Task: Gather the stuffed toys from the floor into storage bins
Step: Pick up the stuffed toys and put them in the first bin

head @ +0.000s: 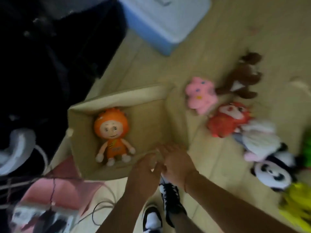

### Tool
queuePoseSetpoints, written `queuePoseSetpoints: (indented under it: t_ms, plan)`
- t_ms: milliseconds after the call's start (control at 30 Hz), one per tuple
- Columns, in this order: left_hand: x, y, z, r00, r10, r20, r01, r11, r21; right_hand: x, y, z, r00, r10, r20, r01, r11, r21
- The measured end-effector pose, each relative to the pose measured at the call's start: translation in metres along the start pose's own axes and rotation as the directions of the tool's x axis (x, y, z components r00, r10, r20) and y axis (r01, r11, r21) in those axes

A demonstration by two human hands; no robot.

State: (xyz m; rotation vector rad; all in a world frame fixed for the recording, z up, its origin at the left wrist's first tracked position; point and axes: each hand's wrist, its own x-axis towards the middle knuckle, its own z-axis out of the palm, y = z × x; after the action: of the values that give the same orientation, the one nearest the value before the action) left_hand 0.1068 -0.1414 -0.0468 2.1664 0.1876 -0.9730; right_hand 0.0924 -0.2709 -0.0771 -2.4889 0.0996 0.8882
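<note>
An open cardboard box (80, 125) sits on the floor with an orange doll (111, 137) lying face up inside. My left hand (144, 172) and my right hand (176, 163) meet at the box's near edge, fingers loosely apart, with nothing visible in them. To the right on the floor lie a pink plush (200, 95), a brown plush (242, 76), a red plush (228, 120), a white plush (259, 142), a panda (272, 174) and a yellow toy (297, 207). The view is blurred.
A blue and white plastic bin (161, 22) stands at the top. Dark furniture fills the upper left. A pink sheet (55, 195), cables and a white object lie at lower left. My black and white shoes (168, 202) are below the hands. A green item shows at the right edge.
</note>
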Motion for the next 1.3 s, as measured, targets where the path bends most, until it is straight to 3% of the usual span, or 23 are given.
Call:
queuePoseSetpoints:
  t_ms: [67, 167, 267, 333, 433, 533, 667, 833, 967, 1033, 1100, 1167, 1233, 1300]
  plan:
    - [-0.024, 0.031, 0.026, 0.988, 0.071, 0.136, -0.071, 0.997, -0.008, -0.056, 0.034, -0.004, 0.991, 0.021, -0.134, -0.018, 0.999, 0.031]
    - [-0.071, 0.072, 0.08, 0.923, 0.207, 0.323, -0.239, 0.969, 0.06, -0.15, 0.073, 0.003, 0.955, 0.192, -0.225, -0.15, 0.97, 0.19]
    - [-0.107, 0.087, 0.14, 0.867, 0.212, 0.45, -0.305, 0.941, 0.144, -0.239, 0.105, 0.025, 0.888, 0.435, -0.151, -0.339, 0.839, 0.425]
    - [-0.13, 0.088, 0.184, 0.826, 0.181, 0.534, -0.353, 0.904, 0.241, -0.299, 0.133, 0.051, 0.815, 0.579, -0.03, -0.457, 0.673, 0.582]
    - [-0.153, 0.086, 0.24, 0.766, 0.108, 0.633, -0.373, 0.877, 0.302, -0.363, 0.175, 0.098, 0.687, 0.718, 0.11, -0.597, 0.471, 0.65]
    - [-0.155, 0.07, 0.289, 0.743, 0.107, 0.66, -0.418, 0.845, 0.334, -0.391, 0.212, 0.138, 0.641, 0.742, 0.199, -0.645, 0.379, 0.664]
    - [-0.134, 0.033, 0.357, 0.731, 0.12, 0.672, -0.456, 0.818, 0.351, -0.388, 0.269, 0.199, 0.646, 0.724, 0.24, -0.618, 0.313, 0.722]
    - [-0.088, -0.01, 0.437, 0.65, 0.141, 0.747, -0.557, 0.757, 0.342, -0.341, 0.32, 0.259, 0.69, 0.639, 0.34, -0.492, 0.069, 0.868]
    - [-0.039, -0.044, 0.481, 0.656, 0.139, 0.742, -0.59, 0.708, 0.388, -0.313, 0.339, 0.282, 0.752, 0.578, 0.317, -0.424, 0.056, 0.904]
    - [-0.027, -0.063, 0.491, 0.684, 0.11, 0.721, -0.542, 0.738, 0.401, -0.311, 0.345, 0.294, 0.741, 0.587, 0.326, -0.398, -0.007, 0.917]
    - [-0.036, -0.071, 0.49, 0.761, -0.036, 0.648, -0.346, 0.822, 0.452, -0.315, 0.345, 0.295, 0.736, 0.602, 0.308, -0.363, -0.034, 0.931]
    - [-0.056, -0.079, 0.481, 0.724, -0.264, 0.637, -0.083, 0.884, 0.461, -0.326, 0.34, 0.291, 0.731, 0.608, 0.309, -0.348, -0.057, 0.936]
    - [-0.08, -0.08, 0.463, 0.714, -0.313, 0.626, 0.09, 0.928, 0.361, -0.342, 0.328, 0.283, 0.697, 0.661, 0.276, -0.266, -0.119, 0.957]
    - [-0.115, -0.064, 0.44, 0.733, -0.26, 0.628, 0.23, 0.964, 0.13, -0.362, 0.306, 0.266, 0.615, 0.75, 0.244, -0.099, -0.234, 0.967]
